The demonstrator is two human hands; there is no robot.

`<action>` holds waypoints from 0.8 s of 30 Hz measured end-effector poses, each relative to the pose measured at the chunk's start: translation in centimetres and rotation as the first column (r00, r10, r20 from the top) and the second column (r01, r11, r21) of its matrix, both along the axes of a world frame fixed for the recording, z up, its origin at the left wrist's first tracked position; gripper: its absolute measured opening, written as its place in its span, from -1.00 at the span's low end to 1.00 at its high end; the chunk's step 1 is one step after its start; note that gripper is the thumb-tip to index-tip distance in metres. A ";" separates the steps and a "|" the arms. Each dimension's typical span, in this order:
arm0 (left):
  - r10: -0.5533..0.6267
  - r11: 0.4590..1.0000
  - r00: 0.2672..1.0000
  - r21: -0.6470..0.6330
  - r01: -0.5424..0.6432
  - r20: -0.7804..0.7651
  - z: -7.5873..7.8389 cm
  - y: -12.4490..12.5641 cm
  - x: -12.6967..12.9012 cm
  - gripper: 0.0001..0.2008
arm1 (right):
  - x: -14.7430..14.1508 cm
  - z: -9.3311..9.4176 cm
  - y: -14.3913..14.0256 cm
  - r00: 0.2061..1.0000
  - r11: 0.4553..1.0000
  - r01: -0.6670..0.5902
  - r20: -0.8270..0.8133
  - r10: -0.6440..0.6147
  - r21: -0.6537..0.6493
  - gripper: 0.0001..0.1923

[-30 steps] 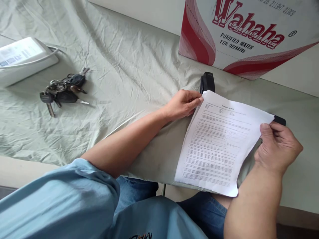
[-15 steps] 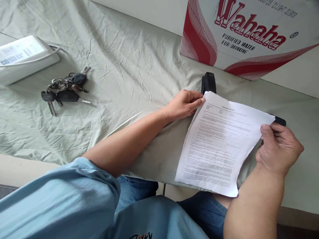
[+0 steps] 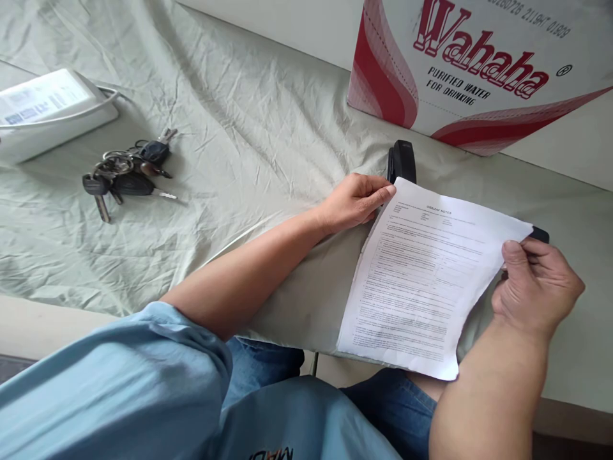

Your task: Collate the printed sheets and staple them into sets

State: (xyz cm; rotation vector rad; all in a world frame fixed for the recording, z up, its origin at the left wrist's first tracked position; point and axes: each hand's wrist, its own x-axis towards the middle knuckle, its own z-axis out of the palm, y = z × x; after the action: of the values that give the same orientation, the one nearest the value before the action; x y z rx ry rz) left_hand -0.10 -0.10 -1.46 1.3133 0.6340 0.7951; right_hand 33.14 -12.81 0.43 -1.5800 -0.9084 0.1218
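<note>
1. Since the earlier frame the papers (image 3: 421, 281) have barely shifted; both hands keep their grip.
2. The left hand (image 3: 354, 201) pinches the top-left corner, fingers closed on it.
3. The right hand (image 3: 539, 281) grips the right edge, thumb on top.
4. A black stapler (image 3: 401, 161) lies just behind the papers, on the wrinkled cloth (image 3: 249, 115).
5. Keys (image 3: 125, 176) lie well apart to the left; a carton (image 3: 479, 70) stands behind.

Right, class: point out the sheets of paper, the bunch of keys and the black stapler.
sheets of paper (image 3: 421, 281): head view, middle of the printed top page.
bunch of keys (image 3: 127, 176): head view, on the black fobs.
black stapler (image 3: 401, 160): head view, its top end above the page.
</note>
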 end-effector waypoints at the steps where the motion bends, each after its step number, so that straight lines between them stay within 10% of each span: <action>1: 0.000 1.000 1.000 0.000 0.000 0.001 -0.1 0.0 0.0 -0.33 | 0.0 0.0 0.0 1.000 1.000 0.000 0.000 0.000 -0.004 -0.60; 24: 0.078 0.990 0.975 0.135 -0.050 -0.209 0.6 0.0 0.2 -0.66 | -1.0 0.1 0.1 0.999 0.998 0.029 -0.037 -0.031 -0.051 -0.58</action>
State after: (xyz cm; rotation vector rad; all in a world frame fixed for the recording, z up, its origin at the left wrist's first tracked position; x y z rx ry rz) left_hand 0.09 -0.13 -0.84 1.5168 0.8103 0.7626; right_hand 32.18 -12.73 0.49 -1.6320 -0.8577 0.1544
